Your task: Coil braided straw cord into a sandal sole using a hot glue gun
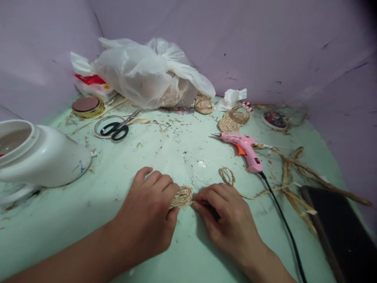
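Note:
My left hand [153,210] is closed around a small coiled piece of braided straw [183,196], its fingers hiding the left part of it. The coil's rounded right end shows between my two hands. Just right of it, my right hand [225,214] pinches the loose end of the straw braid where it leaves the coil. More of the thin braid [228,176] loops on the table behind my right hand and runs off to the right. A pink hot glue gun [240,147] with an orange trigger lies beyond my right hand, its nozzle pointing left.
Black-handled scissors [119,127] and a round lidded tin [87,106] lie at the back left. A white plastic jug [50,153] rests on its side at left. A tied plastic bag [147,74] stands against the wall. A dark phone [341,232] and the black cord [282,220] are at right.

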A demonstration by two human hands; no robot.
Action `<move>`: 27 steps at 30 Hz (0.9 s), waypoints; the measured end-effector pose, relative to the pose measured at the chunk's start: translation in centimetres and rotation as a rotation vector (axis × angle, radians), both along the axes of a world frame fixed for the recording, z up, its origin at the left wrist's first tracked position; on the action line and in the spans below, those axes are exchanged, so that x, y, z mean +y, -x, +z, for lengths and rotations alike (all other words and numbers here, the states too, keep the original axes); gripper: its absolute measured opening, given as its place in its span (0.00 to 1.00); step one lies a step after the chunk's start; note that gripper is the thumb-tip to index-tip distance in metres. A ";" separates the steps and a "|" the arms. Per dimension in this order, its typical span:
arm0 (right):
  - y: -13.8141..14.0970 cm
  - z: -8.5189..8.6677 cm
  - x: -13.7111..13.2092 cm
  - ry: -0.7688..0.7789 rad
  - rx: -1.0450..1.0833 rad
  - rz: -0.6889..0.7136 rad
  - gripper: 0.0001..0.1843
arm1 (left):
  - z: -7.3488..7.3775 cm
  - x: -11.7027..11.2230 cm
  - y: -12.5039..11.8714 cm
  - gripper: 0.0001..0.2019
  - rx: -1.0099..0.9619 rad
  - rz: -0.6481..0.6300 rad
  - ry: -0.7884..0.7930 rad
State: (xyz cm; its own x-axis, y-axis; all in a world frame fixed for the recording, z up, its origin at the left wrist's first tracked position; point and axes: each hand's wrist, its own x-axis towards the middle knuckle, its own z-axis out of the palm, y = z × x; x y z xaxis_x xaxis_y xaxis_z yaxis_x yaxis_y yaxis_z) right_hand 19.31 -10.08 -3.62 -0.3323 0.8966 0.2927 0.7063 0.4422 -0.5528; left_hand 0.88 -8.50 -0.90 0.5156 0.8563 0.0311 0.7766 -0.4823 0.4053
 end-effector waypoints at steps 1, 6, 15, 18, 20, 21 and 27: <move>-0.1 0.1 0.0 0.001 -0.013 0.004 0.03 | 0.0 0.1 0.0 0.06 -0.002 -0.012 0.003; -0.4 0.1 0.1 0.029 -0.012 0.036 0.07 | -0.1 0.4 0.2 0.09 -0.040 -0.043 0.005; 0.2 -0.2 0.5 0.072 -0.028 -0.059 0.06 | -0.4 0.3 0.3 0.03 -0.059 -0.053 0.024; 0.6 0.0 0.6 0.093 -0.054 -0.110 0.06 | -0.7 0.2 0.3 0.03 -0.079 -0.055 0.016; 0.7 0.1 0.7 0.108 -0.067 -0.118 0.06 | -0.9 0.1 0.3 0.05 -0.089 -0.055 0.006; 0.7 0.1 0.7 0.123 -0.063 -0.108 0.06 | -0.9 0.1 0.3 0.06 -0.084 -0.053 0.000; -0.2 0.4 0.2 0.222 0.199 0.013 0.13 | 0.6 1.1 1.7 0.13 -0.030 -0.134 0.095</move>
State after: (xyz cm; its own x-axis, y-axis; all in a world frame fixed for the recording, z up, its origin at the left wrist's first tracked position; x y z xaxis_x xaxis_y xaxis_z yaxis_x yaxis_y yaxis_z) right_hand 19.56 -9.85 -3.21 -0.2998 0.9421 0.1500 0.5697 0.3030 -0.7640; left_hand -0.85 -7.43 -0.26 0.6252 0.7799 -0.0295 0.6948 -0.5390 0.4762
